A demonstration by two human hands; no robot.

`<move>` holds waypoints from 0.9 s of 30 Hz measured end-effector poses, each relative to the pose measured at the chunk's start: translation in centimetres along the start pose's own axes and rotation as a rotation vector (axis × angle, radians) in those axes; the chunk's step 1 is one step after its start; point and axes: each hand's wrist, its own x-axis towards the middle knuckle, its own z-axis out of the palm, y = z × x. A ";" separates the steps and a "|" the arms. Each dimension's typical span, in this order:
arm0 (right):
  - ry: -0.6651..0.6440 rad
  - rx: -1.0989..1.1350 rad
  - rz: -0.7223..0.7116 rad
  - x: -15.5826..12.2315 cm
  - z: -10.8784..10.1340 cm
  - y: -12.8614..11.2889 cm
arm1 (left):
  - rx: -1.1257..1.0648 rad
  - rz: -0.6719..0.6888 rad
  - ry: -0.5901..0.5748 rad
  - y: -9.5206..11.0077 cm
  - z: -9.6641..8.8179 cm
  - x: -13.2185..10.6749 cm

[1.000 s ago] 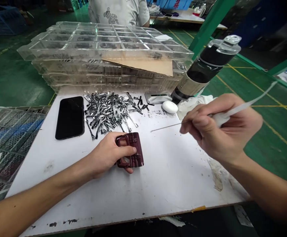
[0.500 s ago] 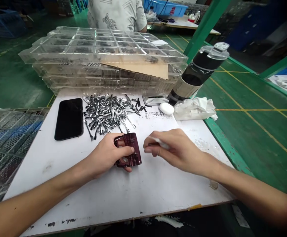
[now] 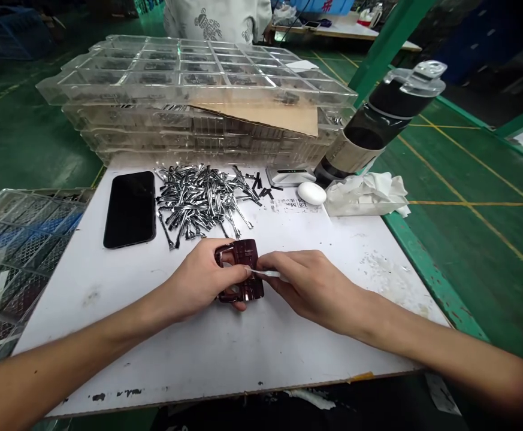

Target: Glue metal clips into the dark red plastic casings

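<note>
Left hand (image 3: 198, 278) clenched around a glossy maroon moulded part (image 3: 253, 290), which rests on the white workbench (image 3: 288, 341) just below a heap of chrome clips (image 3: 202, 203). Right hand (image 3: 310, 287) pinches a white-handled pick (image 3: 268, 274), its tip at the part's edge.

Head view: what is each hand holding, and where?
The left hand grips the maroon frame by its left side; the right hand pinches a white-handled needle by its handle.

Before you, on the white table (image 3: 288, 353), smudged print (image 3: 288, 204) gives only "Mo"; the red characters on the blue crate (image 3: 328, 4) are cut off and unreadable.
</note>
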 end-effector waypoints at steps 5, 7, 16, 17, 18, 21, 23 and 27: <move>0.011 0.019 0.001 0.2 -0.2 0.1 | 0.007 -0.013 0.008 -0.1 -0.1 0.0; -0.002 0.043 0.009 0.1 -0.2 0.1 | -0.004 -0.004 0.006 -0.1 -0.1 0.0; -0.007 -0.068 0.059 -0.6 1.0 -0.9 | 0.003 0.013 0.017 -0.3 0.2 0.0; -0.006 -0.092 0.073 -0.6 1.2 -1.1 | 0.016 0.014 0.022 -0.3 0.3 0.0; -0.010 -0.114 0.087 -0.7 1.3 -1.2 | 0.032 0.014 0.026 -0.3 0.3 0.0; -0.056 -0.126 0.107 -0.6 1.2 -1.3 | 0.067 0.011 0.034 -0.3 0.5 0.0; -0.113 -0.082 0.094 -0.4 0.8 -1.1 | 0.070 0.000 0.034 -0.3 0.5 -0.2; -0.225 0.072 0.102 0.2 -0.3 -0.4 | 0.030 -0.005 0.001 -0.3 0.6 -0.3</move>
